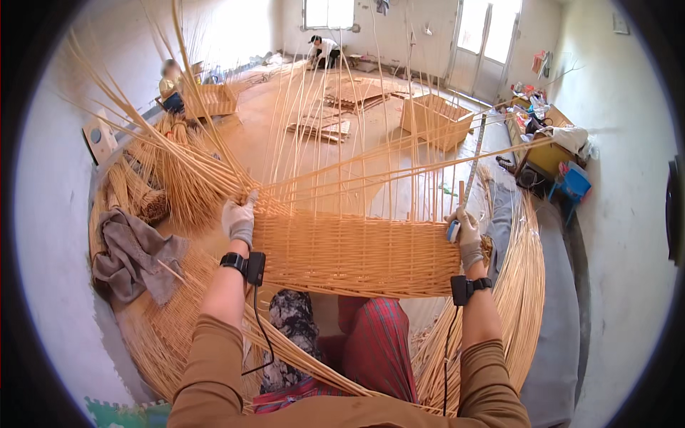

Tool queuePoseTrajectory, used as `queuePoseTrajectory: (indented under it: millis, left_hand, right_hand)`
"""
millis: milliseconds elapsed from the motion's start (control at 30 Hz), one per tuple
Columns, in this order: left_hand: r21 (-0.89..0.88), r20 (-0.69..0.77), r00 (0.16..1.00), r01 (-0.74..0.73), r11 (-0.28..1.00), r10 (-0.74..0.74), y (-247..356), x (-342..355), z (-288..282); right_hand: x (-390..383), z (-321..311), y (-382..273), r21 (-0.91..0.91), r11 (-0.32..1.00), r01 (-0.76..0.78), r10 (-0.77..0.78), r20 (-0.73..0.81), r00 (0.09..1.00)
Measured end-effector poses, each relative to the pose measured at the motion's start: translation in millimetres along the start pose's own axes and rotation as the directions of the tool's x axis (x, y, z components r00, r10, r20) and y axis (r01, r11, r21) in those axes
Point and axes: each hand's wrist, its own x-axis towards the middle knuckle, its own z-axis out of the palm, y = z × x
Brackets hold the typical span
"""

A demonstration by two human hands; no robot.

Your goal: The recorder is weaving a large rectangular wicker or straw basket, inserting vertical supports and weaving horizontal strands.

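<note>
A half-woven wicker basket wall (357, 253) stands in front of me, its upright stakes (335, 143) rising far above the weave. My left hand (239, 217), in a grey glove, grips the top left corner of the weave where long loose rods (399, 167) bend off to the right. At the top right corner my gloved right hand (467, 235) holds a small blue-and-white tape measure (454, 230), whose blade (474, 160) runs up along the stakes. Both wrists carry black bands with cables.
Bundles of willow rods (164, 178) lie at my left beside a grey cloth (132, 257), more rods (524, 299) curve at my right. Finished baskets (435, 118) stand on the floor beyond. Two people (325, 50) work farther back. A blue stool (573, 184) stands at the right wall.
</note>
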Motion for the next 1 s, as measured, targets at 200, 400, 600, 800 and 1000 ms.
queuePoseTrajectory:
  millis: [200, 400, 600, 800, 1000]
  left_hand:
    - [-0.009, -0.025, 1.000, -0.006, 1.000, 0.006, -8, 3, 10]
    - [-0.018, 0.123, 0.991, -0.047, 0.999, 0.049, -47, 40, 38]
    - [-0.334, 0.313, 0.932, -0.074, 0.940, 0.185, -63, 41, 28]
    - [-0.206, 0.134, 0.962, -0.208, 0.956, 0.238, -61, 33, 23]
    - [-0.276, 0.246, 0.952, -0.113, 0.955, 0.184, -72, 29, 20]
  right_hand:
    - [-26, 5, -12, -0.073, 0.996, 0.047, -0.054, -0.089, 0.995]
    - [-48, 3, -1, -0.043, 0.997, 0.058, -0.063, -0.115, 0.991]
    - [-53, -3, 5, -0.139, 0.980, 0.141, -0.160, -0.131, 0.978]
    - [-54, -2, -5, -0.149, 0.976, 0.159, -0.173, -0.082, 0.982]
    - [-74, -5, -11, -0.286, 0.946, 0.155, -0.202, -0.143, 0.969]
